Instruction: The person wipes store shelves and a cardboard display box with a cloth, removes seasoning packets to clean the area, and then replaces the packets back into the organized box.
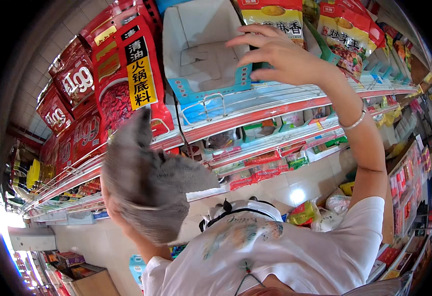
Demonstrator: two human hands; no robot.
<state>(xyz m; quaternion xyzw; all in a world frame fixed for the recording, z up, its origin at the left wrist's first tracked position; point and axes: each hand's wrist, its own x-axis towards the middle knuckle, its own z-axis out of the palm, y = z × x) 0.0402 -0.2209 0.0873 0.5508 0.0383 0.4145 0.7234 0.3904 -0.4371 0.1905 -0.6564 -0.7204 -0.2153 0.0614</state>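
Observation:
A crumpled grey cloth, blurred, hangs over my left hand and hides most of its fingers. My left hand holds it in front of the shelf edge, below a red hotpot seasoning pouch. At the upper right, my right hand has its fingers apart and holds nothing. Its fingertips are at the right side of a bare-bottomed blue and white cardboard display box; whether they touch it I cannot tell. Just beyond this hand stand red and yellow seasoning packets.
A red-edged wire rail runs along the shelf front, with stocked lower shelves beneath. Dark red pouches stand at the left, more seasoning packets at the right. Bags lie on the tiled floor, near another rack.

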